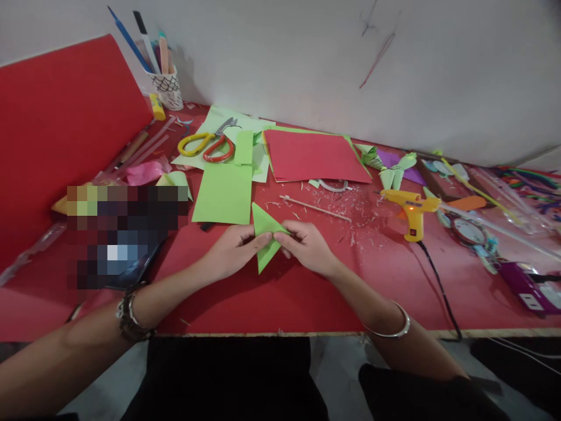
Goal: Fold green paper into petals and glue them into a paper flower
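A bright green piece of paper folded into a triangle (pixel 263 225) is held up between both hands above the red table. My left hand (pixel 239 248) pinches it from the left, its thumb lying across the front face. From the right, my right hand (pixel 307 244) grips the same paper with thumb and fingers, the two thumb tips almost meeting. The fingers behind the paper are partly hidden. Just beyond the hands lies a flat green paper sheet (pixel 223 196), with a smaller green strip (pixel 243 147) above it.
Scissors (pixel 205 146) with yellow and red handles rest on pale papers. Red sheets (pixel 315 155) are stacked at the back. A yellow glue gun (pixel 412 210), its light lit, stands right with its black cable (pixel 438 292) trailing over the front edge. A thin stick (pixel 315 208) lies among scraps.
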`<action>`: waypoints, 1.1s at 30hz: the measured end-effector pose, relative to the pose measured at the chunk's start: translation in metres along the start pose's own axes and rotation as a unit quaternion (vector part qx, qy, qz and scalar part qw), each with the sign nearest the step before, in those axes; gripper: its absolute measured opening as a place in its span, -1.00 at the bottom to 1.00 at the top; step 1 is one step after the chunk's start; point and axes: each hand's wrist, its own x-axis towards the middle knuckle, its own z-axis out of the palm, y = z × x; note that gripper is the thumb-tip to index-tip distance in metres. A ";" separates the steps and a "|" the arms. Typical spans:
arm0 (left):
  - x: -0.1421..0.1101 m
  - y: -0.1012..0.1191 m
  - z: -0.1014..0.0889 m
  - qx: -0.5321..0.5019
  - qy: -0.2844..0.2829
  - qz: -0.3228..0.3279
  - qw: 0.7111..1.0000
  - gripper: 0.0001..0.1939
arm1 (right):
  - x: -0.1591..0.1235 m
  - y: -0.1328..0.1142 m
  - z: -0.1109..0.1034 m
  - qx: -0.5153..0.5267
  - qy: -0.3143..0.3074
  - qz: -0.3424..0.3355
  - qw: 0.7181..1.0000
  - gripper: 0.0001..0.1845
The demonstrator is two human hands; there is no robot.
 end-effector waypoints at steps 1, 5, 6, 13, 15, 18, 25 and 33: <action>0.000 0.000 0.000 0.004 -0.002 0.004 1.000 -0.64 | 0.000 0.000 0.000 -0.011 -0.007 0.001 1.000 -0.66; -0.001 0.001 0.000 0.020 0.012 0.013 1.000 -0.57 | -0.001 0.000 0.000 -0.008 -0.026 0.010 1.000 -0.59; -0.001 0.002 0.000 0.022 0.016 0.013 1.000 -0.57 | -0.001 0.000 0.000 0.001 -0.032 0.015 0.999 -0.58; 0.000 0.003 0.000 -0.016 0.004 -0.044 0.999 -0.52 | -0.001 0.003 0.001 -0.015 0.001 -0.011 1.000 -0.64; 0.000 0.003 0.001 -0.055 0.011 -0.069 0.996 -0.51 | -0.001 0.003 0.001 -0.034 0.069 -0.061 0.995 -0.82; 0.001 0.002 0.002 -0.119 0.040 -0.092 0.988 -0.54 | -0.001 0.001 -0.002 -0.043 0.095 -0.145 0.984 -0.65; 0.001 0.005 0.001 -0.156 0.038 -0.083 0.984 -0.61 | 0.001 -0.002 -0.009 -0.115 0.052 -0.205 0.971 -0.87; 0.000 0.007 0.001 -0.081 0.025 -0.019 0.996 -0.70 | 0.003 0.002 -0.003 -0.009 0.112 -0.151 0.982 -0.87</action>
